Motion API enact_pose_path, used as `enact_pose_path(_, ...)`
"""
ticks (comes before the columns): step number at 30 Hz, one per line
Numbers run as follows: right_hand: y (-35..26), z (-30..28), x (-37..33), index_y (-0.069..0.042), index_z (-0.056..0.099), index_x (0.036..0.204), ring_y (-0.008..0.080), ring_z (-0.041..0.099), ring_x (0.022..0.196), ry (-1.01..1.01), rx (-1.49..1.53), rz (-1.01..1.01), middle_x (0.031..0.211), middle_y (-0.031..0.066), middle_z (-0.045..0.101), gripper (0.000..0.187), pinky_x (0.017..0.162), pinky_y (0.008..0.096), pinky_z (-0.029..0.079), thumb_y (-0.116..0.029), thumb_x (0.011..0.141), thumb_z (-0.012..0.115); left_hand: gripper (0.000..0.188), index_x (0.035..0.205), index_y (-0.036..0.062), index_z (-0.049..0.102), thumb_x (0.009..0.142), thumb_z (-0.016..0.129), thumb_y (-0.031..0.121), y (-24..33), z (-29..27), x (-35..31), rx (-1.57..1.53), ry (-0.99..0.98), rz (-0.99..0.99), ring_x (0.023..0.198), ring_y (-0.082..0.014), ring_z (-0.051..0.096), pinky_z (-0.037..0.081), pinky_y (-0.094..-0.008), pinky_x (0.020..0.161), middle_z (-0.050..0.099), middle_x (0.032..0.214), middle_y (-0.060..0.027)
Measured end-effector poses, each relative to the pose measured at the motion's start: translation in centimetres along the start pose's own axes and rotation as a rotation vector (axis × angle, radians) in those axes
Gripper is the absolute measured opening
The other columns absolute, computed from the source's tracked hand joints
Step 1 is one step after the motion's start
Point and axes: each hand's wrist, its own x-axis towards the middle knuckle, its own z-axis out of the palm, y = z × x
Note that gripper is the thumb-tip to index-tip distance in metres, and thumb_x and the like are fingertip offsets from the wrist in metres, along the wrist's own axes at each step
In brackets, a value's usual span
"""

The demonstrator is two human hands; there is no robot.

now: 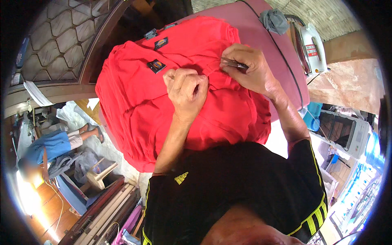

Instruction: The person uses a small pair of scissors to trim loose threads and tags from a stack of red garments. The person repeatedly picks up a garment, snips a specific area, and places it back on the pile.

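Note:
A pile of red garments [134, 102] covers most of a pink padded surface [281, 77], with dark sewn-in labels [157, 65] showing near its far left side. My left hand [187, 92] is closed over the middle of the pile, its fingers pinching the red cloth. Just to the right, my right hand [248, 67] is wrapped round small thread snips [234, 63]. Their pointed dark blades stick out to the left, over the cloth. Part of the snips is hidden inside the palm.
A black cord [281, 53] runs across the pink surface. At the far right are a grey cloth bundle [274, 21] and a white plastic thing with a handle [314, 47]. Another person [57, 145] in blue is at the left, near a stool [100, 174] and plastic bags.

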Motion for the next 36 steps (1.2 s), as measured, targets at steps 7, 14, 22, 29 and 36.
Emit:
enact_pose_path(7,-1.8,1.1,-0.1,-0.001,0.065,0.094,0.0162,0.068,0.079,0.056,-0.003,-0.057,0.094,0.0089,0.066,0.019,0.064,0.0284,0.056,0.007,0.077,0.072,0.024,0.075,0.0108,0.061,0.063,0.076,-0.004,-0.3,0.1,-0.1,-0.049,-0.004,-0.034,0.068,-0.0214,0.057,0.04,-0.034,0.071,0.061,0.076,-0.0032)
enact_pose_path(14,-0.2,1.5,1.3,-0.004,0.066,0.097,0.024,0.064,0.072,-0.08,-0.162,-0.168,0.087,0.0069,0.064,0.022,0.064,0.0297,0.053,-0.006,0.077,0.073,0.016,0.085,0.0022,0.068,0.073,0.077,-0.003,-0.3,-0.1,0.6,-0.257,-0.122,-0.326,0.079,-0.017,0.063,0.048,-0.0287,0.074,0.066,0.085,-0.0063)
enact_pose_path(22,-0.6,-1.9,2.7,-0.004,0.059,0.101,0.0269,0.066,0.08,-0.222,0.036,0.1,0.088,0.0114,0.066,0.019,0.07,0.0359,0.052,-0.021,0.094,0.063,0.012,0.09,-0.0015,0.069,0.08,0.075,0.002,-0.8,-0.6,2.1,-0.392,-0.24,-0.488,0.073,-0.0162,0.059,0.047,-0.0287,0.069,0.064,0.08,-0.0082)
enact_pose_path(29,-0.6,-2.6,4.3,-0.006,0.056,0.102,0.0317,0.066,0.082,-0.424,-0.161,-0.078,0.088,0.0118,0.064,0.019,0.069,0.0404,0.05,-0.021,0.092,0.062,0.014,0.092,-0.0009,0.07,0.079,0.076,0.001,-1.2,-0.5,1.9,-0.474,-0.241,-0.508,0.07,-0.014,0.057,0.047,-0.0274,0.066,0.063,0.079,-0.0064)
enact_pose_path(36,-0.8,-1.5,4.4,-0.006,0.056,0.1,0.0332,0.064,0.083,-0.396,-0.14,-0.119,0.089,0.0106,0.063,0.016,0.069,0.0427,0.049,-0.019,0.092,0.06,0.014,0.091,-0.0013,0.069,0.078,0.075,-0.002,-0.6,-0.6,2.2,-0.462,-0.235,-0.479,0.071,-0.0135,0.062,0.047,-0.027,0.062,0.065,0.082,-0.0071)
